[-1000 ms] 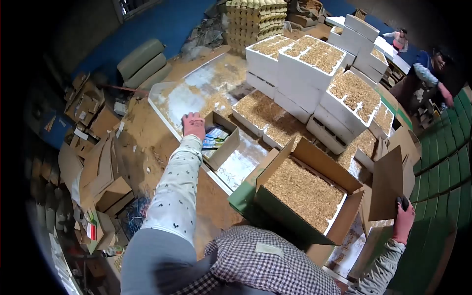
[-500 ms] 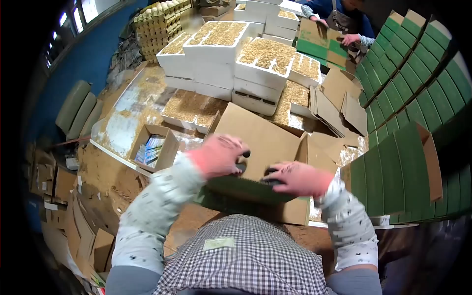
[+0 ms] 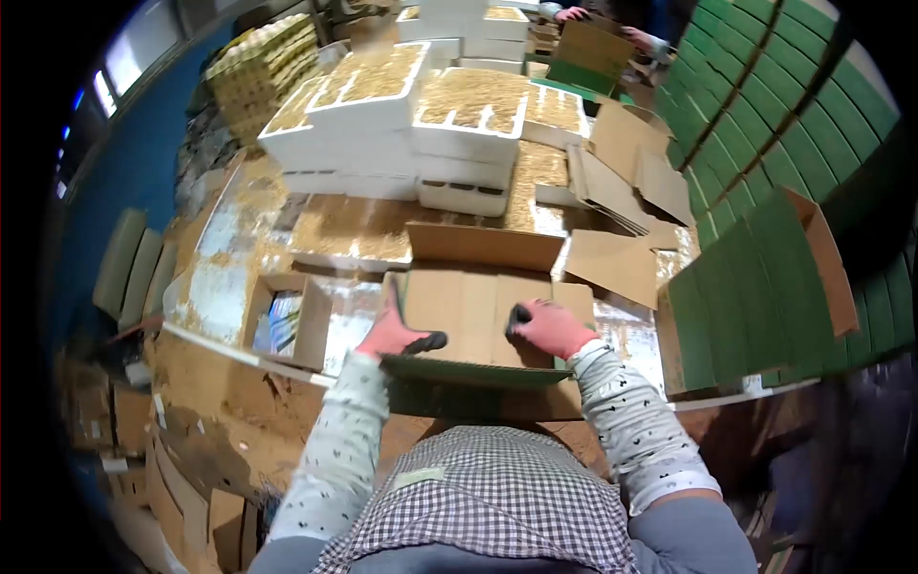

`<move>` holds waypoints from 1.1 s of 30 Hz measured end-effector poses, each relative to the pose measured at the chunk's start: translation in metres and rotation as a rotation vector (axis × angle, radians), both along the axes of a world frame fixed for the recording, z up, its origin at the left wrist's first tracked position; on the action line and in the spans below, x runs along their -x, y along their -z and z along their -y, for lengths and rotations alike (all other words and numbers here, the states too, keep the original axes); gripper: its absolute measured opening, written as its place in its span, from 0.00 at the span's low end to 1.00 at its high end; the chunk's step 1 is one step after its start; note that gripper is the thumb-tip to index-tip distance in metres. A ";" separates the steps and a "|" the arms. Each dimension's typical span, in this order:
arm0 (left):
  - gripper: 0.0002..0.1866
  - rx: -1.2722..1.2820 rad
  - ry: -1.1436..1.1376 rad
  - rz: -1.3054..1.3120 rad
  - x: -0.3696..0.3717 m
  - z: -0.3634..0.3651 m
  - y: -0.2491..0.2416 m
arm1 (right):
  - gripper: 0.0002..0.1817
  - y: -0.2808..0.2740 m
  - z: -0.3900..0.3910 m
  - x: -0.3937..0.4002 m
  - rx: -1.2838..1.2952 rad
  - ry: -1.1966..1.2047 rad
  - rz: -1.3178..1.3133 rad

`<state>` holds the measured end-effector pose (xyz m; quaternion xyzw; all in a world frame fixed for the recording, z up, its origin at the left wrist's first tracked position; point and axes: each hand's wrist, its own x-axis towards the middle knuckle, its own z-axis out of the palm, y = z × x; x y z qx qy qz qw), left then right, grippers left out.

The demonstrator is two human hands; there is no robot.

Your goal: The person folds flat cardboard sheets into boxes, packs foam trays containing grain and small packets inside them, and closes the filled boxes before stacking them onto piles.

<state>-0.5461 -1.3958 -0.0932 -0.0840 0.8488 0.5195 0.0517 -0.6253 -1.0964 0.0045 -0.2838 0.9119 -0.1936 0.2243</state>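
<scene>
An open cardboard box [image 3: 478, 298] with a brown inside and a green outer front wall lies in front of me, its far flap raised. My left hand [image 3: 396, 330], in a pink glove with dark fingertips, grips the left end of this box. Its thumb reaches over the inside, while the other fingers lie along the left side flap. At the right end, my right hand [image 3: 555, 328] is closed around the box's side, with curled dark fingertips over the inside. The undersides of both hands are hidden.
White foam boxes [image 3: 368, 153] topped with husks stand behind. A small carton of packets [image 3: 316, 325] sits left. Flattened cardboard [image 3: 612, 263] and stacked green boxes [image 3: 746, 297] are right. Egg trays [image 3: 263, 77] rise far left. Another person's hands [image 3: 641, 38] hold a box [image 3: 588, 57].
The box has turned from tilted to squarer in front of me, and its far flap now stands up. My left hand moved left to its end; my right hand shifted slightly up. The view moved too.
</scene>
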 end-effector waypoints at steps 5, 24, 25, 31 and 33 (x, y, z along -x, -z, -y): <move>0.39 -0.448 0.032 -0.055 -0.022 -0.019 -0.041 | 0.39 0.002 -0.044 -0.035 0.159 0.495 -0.203; 0.29 -0.746 0.803 -0.394 0.273 -0.468 -0.199 | 0.27 -0.148 -0.409 -0.053 1.515 0.933 -0.817; 0.29 -0.866 0.759 -0.336 0.271 -0.469 -0.192 | 0.30 -0.127 -0.398 -0.052 1.393 1.025 -0.813; 0.20 -0.734 0.656 -0.548 0.262 -0.468 -0.160 | 0.31 -0.253 -0.372 -0.090 -0.293 1.116 -1.011; 0.18 -0.742 0.720 -0.502 0.264 -0.460 -0.169 | 0.21 -0.277 -0.366 -0.056 0.219 1.227 -1.113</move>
